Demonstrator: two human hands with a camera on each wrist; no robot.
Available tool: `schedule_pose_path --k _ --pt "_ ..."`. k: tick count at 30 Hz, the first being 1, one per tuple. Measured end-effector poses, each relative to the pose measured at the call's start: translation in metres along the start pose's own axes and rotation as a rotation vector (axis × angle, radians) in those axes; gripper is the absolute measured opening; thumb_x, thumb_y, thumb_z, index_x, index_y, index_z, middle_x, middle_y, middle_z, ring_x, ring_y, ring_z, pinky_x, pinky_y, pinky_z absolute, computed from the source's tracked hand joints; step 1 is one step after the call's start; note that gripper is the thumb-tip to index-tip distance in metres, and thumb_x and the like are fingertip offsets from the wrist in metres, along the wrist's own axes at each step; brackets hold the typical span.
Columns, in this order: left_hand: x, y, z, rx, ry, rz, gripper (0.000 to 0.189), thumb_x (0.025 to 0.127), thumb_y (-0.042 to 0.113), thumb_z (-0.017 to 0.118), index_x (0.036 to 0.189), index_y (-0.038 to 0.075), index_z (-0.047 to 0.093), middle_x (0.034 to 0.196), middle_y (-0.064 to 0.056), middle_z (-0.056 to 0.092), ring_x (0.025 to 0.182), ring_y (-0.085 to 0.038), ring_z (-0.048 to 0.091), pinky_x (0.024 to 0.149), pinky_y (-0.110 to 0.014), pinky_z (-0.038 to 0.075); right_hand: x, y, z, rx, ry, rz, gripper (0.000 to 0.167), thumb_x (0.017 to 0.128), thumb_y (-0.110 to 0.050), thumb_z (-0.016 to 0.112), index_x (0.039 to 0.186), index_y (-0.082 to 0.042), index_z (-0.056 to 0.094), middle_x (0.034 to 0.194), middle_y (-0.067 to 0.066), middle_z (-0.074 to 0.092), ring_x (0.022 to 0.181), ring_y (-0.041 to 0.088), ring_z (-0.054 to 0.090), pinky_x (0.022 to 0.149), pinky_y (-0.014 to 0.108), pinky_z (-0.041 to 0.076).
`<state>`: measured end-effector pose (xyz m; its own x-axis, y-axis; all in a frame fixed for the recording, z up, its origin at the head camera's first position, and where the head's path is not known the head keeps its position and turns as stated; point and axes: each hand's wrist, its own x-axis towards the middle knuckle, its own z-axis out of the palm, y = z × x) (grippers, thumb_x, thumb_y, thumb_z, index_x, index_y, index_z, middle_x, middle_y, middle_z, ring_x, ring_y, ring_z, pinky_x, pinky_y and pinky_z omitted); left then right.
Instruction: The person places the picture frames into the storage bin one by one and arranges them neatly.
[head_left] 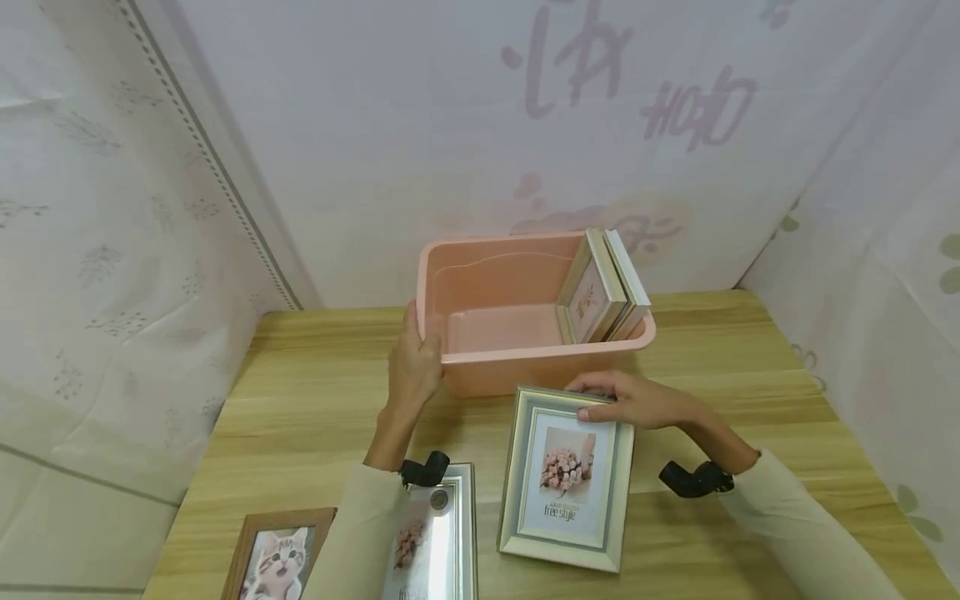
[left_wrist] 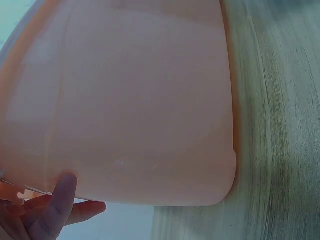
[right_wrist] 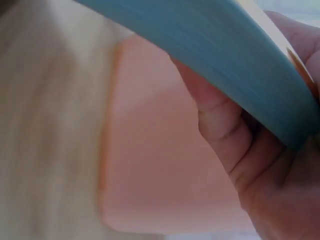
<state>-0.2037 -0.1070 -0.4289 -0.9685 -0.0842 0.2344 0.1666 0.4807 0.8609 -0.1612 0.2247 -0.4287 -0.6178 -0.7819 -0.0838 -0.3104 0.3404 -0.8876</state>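
Observation:
My left hand point(head_left: 415, 371) grips the left end of a pink plastic basin point(head_left: 536, 360) at its rim, and the left wrist view shows its fingers by the basin's wall point(left_wrist: 140, 110). With the right hand point(head_left: 633, 402) I hold a silver-and-cream picture frame point(head_left: 517, 525) by its upper right corner, thumb on the front and fingers behind. A picture of pink flowers shows in it. The frame tilts in front of the basin. Seen from the right wrist, its bluish edge point(right_wrist: 210, 55) lies between thumb and fingers. Two picture frames point(head_left: 609, 287) stand on edge inside the basin's right end.
Lower left on the wooden table point(head_left: 322, 375) lies a brown frame point(head_left: 251, 542) with a kitten picture. Beside it is a silver frame point(head_left: 467, 533) with a flower picture, partly hidden by my left sleeve. Printed cloth point(head_left: 360, 167) hangs behind the table and on both sides.

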Motion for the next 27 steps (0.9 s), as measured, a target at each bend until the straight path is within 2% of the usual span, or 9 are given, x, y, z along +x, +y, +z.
schedule_pose_path --k 3,7,11,14,18,21,24,27 --pt "0.0 0.0 -0.001 -0.007 -0.002 0.006 0.051 0.103 0.03 0.038 0.151 0.013 0.035 0.1 -0.021 0.065 0.063 -0.028 0.062 0.043 -0.034 0.05 -0.008 -0.016 -0.017 0.054 0.034 0.02 0.032 0.102 -0.01 0.053 0.134 -0.005 0.053 0.101 0.013 0.067 0.073 0.021 0.072 0.062 0.039 0.06" --pt "0.0 0.001 -0.002 -0.026 0.004 -0.006 0.051 0.102 0.028 0.039 0.151 0.014 0.035 0.101 -0.02 0.064 0.065 -0.029 0.062 0.042 -0.034 0.05 -0.016 -0.038 -0.036 0.04 0.117 0.061 0.049 0.102 -0.011 0.054 0.149 -0.008 0.041 0.111 0.021 0.063 0.072 0.025 0.073 0.063 0.04 0.061" --pt "0.0 -0.001 0.0 -0.03 0.004 -0.004 0.052 0.101 0.024 0.04 0.151 0.013 0.035 0.102 -0.02 0.064 0.063 -0.029 0.062 0.041 -0.034 0.05 -0.02 -0.053 -0.051 0.025 0.18 0.0 0.056 0.102 -0.006 0.051 0.155 -0.012 0.034 0.123 0.021 0.056 0.069 0.024 0.071 0.059 0.039 0.06" --pt "0.0 -0.002 0.001 -0.028 0.002 -0.007 0.053 0.099 0.022 0.041 0.151 0.013 0.035 0.102 -0.02 0.064 0.063 -0.029 0.062 0.04 -0.034 0.05 -0.02 -0.062 -0.062 0.011 0.222 -0.076 0.053 0.101 0.0 0.048 0.151 -0.017 0.043 0.121 0.009 0.062 0.066 0.019 0.069 0.054 0.035 0.058" --pt "0.0 -0.003 0.001 -0.025 -0.004 -0.019 0.055 0.097 0.02 0.041 0.152 0.015 0.034 0.1 -0.021 0.064 0.063 -0.029 0.062 0.04 -0.035 0.05 -0.019 -0.074 -0.071 -0.033 0.303 -0.163 0.045 0.1 0.004 0.05 0.137 -0.018 0.061 0.118 -0.009 0.069 0.075 0.009 0.068 0.058 0.026 0.056" --pt "-0.001 -0.003 0.0 -0.015 -0.006 -0.017 0.056 0.096 0.019 0.041 0.152 0.015 0.034 0.1 -0.021 0.065 0.06 -0.028 0.062 0.039 -0.034 0.05 -0.019 -0.082 -0.074 -0.042 0.379 -0.203 0.039 0.098 0.006 0.051 0.13 -0.012 0.067 0.112 -0.008 0.072 0.076 0.008 0.068 0.059 0.024 0.056" --pt "0.0 -0.003 0.0 -0.009 -0.006 -0.007 0.056 0.097 0.019 0.04 0.152 0.015 0.034 0.1 -0.023 0.066 0.056 -0.026 0.061 0.039 -0.034 0.049 -0.02 -0.089 -0.077 -0.042 0.459 -0.198 0.036 0.099 0.004 0.051 0.13 -0.008 0.066 0.106 -0.005 0.072 0.072 0.011 0.068 0.058 0.025 0.057" --pt "0.001 -0.003 0.0 -0.005 -0.008 0.009 0.054 0.099 0.02 0.04 0.152 0.013 0.034 0.095 -0.022 0.066 0.052 -0.023 0.059 0.038 -0.034 0.048 -0.021 -0.093 -0.079 -0.049 0.537 -0.165 0.034 0.1 0.0 0.051 0.131 -0.007 0.065 0.112 -0.007 0.07 0.075 0.013 0.069 0.06 0.026 0.058"
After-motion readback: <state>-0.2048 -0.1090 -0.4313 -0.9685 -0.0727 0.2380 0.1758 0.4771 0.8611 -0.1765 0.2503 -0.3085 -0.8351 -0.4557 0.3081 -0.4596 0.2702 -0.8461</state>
